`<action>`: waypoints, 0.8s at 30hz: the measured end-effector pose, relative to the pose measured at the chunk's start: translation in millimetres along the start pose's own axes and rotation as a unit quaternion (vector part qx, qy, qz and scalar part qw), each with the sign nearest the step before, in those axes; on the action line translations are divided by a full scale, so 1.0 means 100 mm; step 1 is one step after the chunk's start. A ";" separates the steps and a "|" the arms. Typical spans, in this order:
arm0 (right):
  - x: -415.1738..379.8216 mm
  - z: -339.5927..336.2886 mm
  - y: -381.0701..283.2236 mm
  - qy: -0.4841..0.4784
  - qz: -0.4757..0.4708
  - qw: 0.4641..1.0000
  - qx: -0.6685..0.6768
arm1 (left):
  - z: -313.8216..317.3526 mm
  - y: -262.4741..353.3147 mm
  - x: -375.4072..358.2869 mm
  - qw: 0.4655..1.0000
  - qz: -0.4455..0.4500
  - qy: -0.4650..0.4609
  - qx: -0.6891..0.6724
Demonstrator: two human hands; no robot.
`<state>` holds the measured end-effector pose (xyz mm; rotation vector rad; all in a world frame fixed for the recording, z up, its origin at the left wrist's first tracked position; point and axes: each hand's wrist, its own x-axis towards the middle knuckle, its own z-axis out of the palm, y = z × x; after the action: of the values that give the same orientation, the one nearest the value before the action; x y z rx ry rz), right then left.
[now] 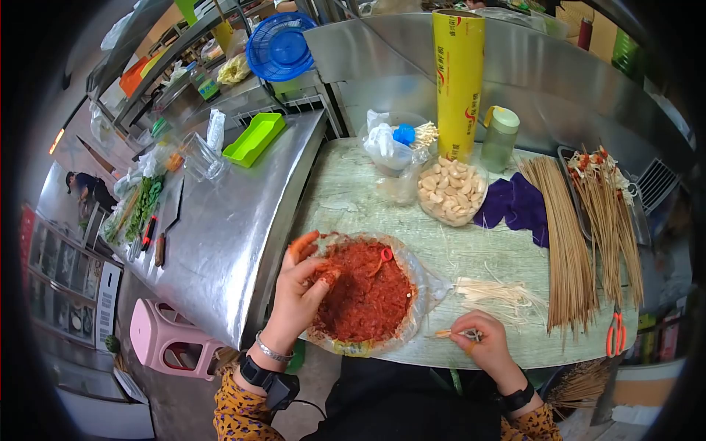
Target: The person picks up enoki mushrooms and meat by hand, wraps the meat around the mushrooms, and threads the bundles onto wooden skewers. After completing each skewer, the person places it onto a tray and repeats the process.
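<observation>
My left hand [298, 287] is over the left rim of a bowl of red chili paste [368, 294], its bent fingers apart and smeared red. A plastic bag lines the bowl, and a small red ring [386, 253] lies on the paste. My right hand [482, 342] is closed at the table's front edge, pinching a short, pale stick-like piece [443, 334]. Something whitish also shows at those fingers, too small to name. Just beyond that hand lies a bunch of thin pale strands [493, 292], resembling enoki mushrooms.
Bamboo skewers [562, 250], loaded skewers [603, 191] and orange-handled scissors [616, 334] are at right. Behind stand a tub of garlic cloves [451, 187], purple cloth [515, 206], yellow film roll [460, 88] and bottle [500, 140]. A steel counter [220, 228] adjoins at left, above a pink stool [173, 334].
</observation>
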<state>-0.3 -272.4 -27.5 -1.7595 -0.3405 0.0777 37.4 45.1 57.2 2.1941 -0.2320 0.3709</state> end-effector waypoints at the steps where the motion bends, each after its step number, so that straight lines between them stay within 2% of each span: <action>1: 0.00 -0.01 -0.01 -0.002 -0.001 1.000 -0.003 | -0.02 0.04 0.00 0.998 0.030 0.038 0.047; 3: 0.00 -0.01 -0.04 -0.005 0.006 1.000 0.013 | -0.05 0.10 -0.02 0.993 0.050 0.059 0.086; 5: 0.02 -0.02 -0.14 -0.013 0.009 1.000 0.022 | -0.04 0.09 -0.06 0.987 -0.056 0.027 -0.151; 6: 0.04 -0.02 -0.22 -0.019 0.014 0.999 0.033 | -0.02 0.09 -0.10 0.986 -0.057 0.028 -0.156; 8: 0.11 -0.02 -0.40 -0.036 0.001 0.999 0.019 | 0.08 0.09 -0.19 0.940 -0.217 0.010 -0.265; 9: 0.16 -0.01 -0.51 -0.053 -0.014 0.998 0.009 | 0.13 0.10 -0.22 0.938 -0.216 0.007 -0.272; 11: 0.27 0.04 -0.72 -0.076 -0.034 0.996 0.016 | 0.23 0.14 -0.28 0.894 -0.244 -0.001 -0.376; 13: 0.39 0.14 -0.85 -0.096 -0.052 0.994 0.023 | 0.34 0.10 -0.37 0.899 -0.215 -0.041 -0.380; 15: 0.52 0.25 -0.92 -0.110 -0.123 0.985 0.042 | 0.44 0.18 -0.44 0.875 -0.231 -0.060 -0.421; 16: 0.56 0.30 -0.92 -0.108 -0.121 0.986 0.037 | 0.48 0.17 -0.48 0.852 -0.236 -0.075 -0.462; 19: 0.64 0.39 -0.87 -0.096 -0.143 0.985 0.005 | 0.48 0.34 -0.49 0.859 -0.209 -0.078 -0.461; 20: 0.65 0.40 -0.84 -0.088 -0.151 0.984 -0.015 | 0.47 0.37 -0.47 0.827 -0.245 -0.112 -0.493; 24: 0.63 0.45 -0.75 -0.069 -0.149 0.986 -0.030 | 0.52 0.28 -0.53 0.823 -0.253 -0.105 -0.497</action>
<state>35.4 -199.0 43.9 -1.7468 -0.7107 -0.0261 -11.5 -11.9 29.5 1.1641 0.0568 -0.2703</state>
